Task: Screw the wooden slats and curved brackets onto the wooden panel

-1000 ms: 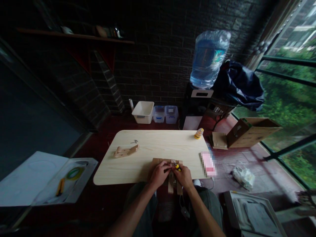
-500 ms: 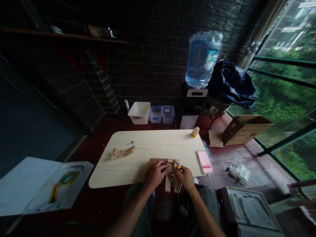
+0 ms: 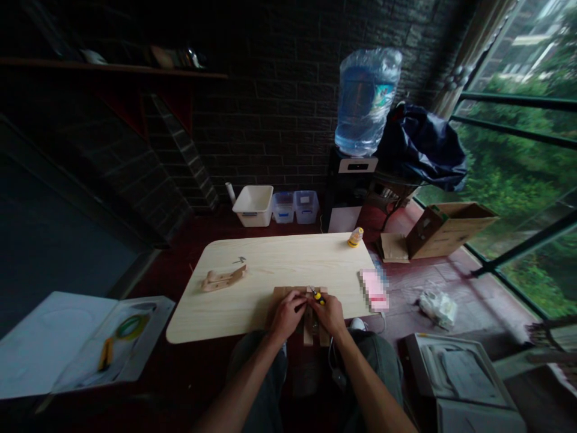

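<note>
My right hand (image 3: 330,314) is closed around a soldering iron (image 3: 319,297) with a yellow and black handle. Its thin tip points up and left, close to the fingers of my left hand. A pale cord (image 3: 333,361) with a small inline box hangs below that hand. My left hand (image 3: 288,313) has its fingers pinched together over the wooden piece; what they hold, if anything, is too small to make out. Under both hands lie wooden strips (image 3: 308,337) that jut past the table's near edge, with a brown board (image 3: 280,292) beneath them.
On the light wooden table (image 3: 265,258) sit a wooden assembly (image 3: 224,279), small dark metal pieces (image 3: 239,260), a yellow-capped bottle (image 3: 356,237) and a pink item (image 3: 374,290). Open cases (image 3: 135,355) flank the table. Plastic bins (image 3: 253,205) and a water dispenser (image 3: 356,174) stand behind.
My right hand has moved left with the soldering iron, bringing its tip nearer to my left hand. My left hand stays about where it was. The view has shifted slightly.
</note>
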A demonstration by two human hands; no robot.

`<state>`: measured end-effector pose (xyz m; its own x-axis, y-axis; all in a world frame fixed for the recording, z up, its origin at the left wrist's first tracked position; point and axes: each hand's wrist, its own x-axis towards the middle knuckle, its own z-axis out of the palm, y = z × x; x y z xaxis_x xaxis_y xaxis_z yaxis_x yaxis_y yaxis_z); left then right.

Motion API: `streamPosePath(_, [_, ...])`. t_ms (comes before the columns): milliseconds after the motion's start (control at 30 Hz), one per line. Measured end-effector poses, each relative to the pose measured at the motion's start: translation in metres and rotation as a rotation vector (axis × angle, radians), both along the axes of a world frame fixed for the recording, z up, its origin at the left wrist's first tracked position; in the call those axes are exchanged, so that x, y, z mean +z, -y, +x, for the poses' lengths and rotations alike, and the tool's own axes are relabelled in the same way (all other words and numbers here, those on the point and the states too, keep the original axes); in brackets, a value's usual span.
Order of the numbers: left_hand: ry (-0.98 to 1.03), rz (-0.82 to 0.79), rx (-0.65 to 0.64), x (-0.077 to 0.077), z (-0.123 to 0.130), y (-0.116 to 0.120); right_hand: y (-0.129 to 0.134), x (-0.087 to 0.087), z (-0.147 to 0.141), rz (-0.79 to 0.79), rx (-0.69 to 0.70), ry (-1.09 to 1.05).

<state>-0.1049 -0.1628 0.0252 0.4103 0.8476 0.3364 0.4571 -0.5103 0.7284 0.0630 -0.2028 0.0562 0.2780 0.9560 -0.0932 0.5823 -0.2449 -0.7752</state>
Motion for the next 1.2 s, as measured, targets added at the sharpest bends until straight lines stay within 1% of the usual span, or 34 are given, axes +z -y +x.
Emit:
streamPosePath(133, [0.004,-0.005,-0.011,-0.005,-0.001,-0.002,0.0,-0.003,-0.001,0.034,-0.002,-0.024])
streamPosePath(233, [0.002,-0.004,-0.007,-0.007,0.0,-0.002,0.002,0.0,-0.001,0.066,0.003,-0.051])
streamPosePath(433, [-0.007,-0.001,-0.011,-0.005,0.0,-0.002,0.004,0.006,-0.002,0.085,0.021,-0.07])
streamPosePath(633, [0.013,-0.021,-0.007,-0.002,-0.001,-0.001,0.002,0.0,-0.002,0.061,0.02,-0.024])
streamPosePath(867, [0.017,-0.015,0.001,-0.006,-0.001,-0.002,0.0,-0.005,-0.002,0.067,0.026,-0.041])
streamPosePath(1033, [0.007,-0.018,-0.011,-0.001,-0.002,-0.001,0.001,-0.004,-0.003,0.077,0.018,-0.112])
streamPosePath(1200, [-0.005,-0.017,0.006,0.004,-0.001,-0.001,0.002,0.002,-0.005,0.062,0.018,-0.083])
